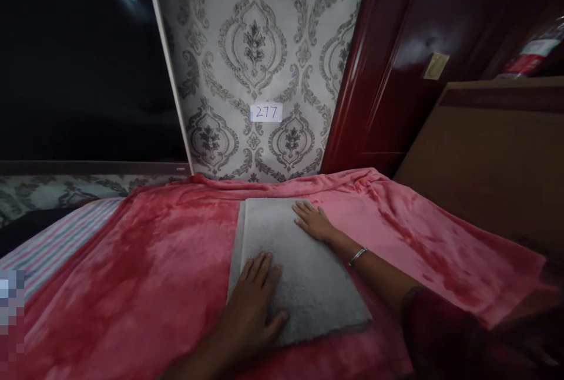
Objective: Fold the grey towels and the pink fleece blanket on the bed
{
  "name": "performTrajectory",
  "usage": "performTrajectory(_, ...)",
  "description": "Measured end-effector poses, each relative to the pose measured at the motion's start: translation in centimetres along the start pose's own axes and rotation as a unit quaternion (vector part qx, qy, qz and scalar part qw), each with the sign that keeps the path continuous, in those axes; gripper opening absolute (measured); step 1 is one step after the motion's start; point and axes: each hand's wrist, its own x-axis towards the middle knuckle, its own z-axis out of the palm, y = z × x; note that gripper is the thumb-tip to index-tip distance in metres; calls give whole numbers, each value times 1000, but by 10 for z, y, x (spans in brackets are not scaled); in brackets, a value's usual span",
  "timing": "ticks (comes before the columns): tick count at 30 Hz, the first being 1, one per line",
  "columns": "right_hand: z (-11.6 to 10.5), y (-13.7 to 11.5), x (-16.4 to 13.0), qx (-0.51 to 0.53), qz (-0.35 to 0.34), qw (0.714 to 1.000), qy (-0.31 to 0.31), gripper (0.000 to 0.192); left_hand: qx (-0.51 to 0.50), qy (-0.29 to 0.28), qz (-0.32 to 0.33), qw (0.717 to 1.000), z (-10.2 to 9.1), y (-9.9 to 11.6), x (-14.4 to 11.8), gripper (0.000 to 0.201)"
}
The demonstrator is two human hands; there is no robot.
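A grey towel-like cloth [304, 274], folded into a flat rectangle, lies on a red and pink plush blanket [176, 251]. Layered edges show along its left side. My left hand [255, 298] rests on its near left part with the fingers spread. Near the far right corner, my right hand [314, 221] lies flat on the cloth, fingers stretched out. A silver bracelet [357, 257] circles my right wrist. Neither hand grips anything.
A dark television screen [88, 63] stands at the left. Behind the blanket is patterned wallpaper with a paper label [266, 112] reading 277. A large cardboard box [493, 174] stands at the right, with a bottle [529, 58] on top. Striped fabric [66, 239] shows at the left.
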Motion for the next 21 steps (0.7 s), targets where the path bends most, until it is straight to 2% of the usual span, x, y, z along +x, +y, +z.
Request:
performTrajectory(2, -4, -19, -2, -10, -60, 998, 18, 59, -5, -3, -20, 1000, -5, 3, 0, 78)
performTrajectory(4, -5, -43, -3, 2, -162, 987, 16, 59, -2, -3, -45, 999, -8, 7, 0, 78)
performTrajectory(6, -2, -64, 0, 21, -244, 969, -17, 58, 2, -12, -65, 998, -10, 9, 0, 78)
performTrajectory(8, 5, -76, 9, 35, -281, 958, -50, 58, 1, -27, -72, 997, -10, 10, -1, 77)
performTrajectory(11, 14, -77, 36, 38, -279, 958, -55, 59, -5, -41, -66, 997, -7, 9, -2, 78)
performTrajectory(16, 22, -62, 84, 21, -214, 976, -26, 60, -22, -73, -69, 995, -6, 2, 1, 81)
performTrajectory(21, 25, -54, 109, 11, -156, 988, -22, 60, -40, -102, -78, 991, -12, 0, 8, 84)
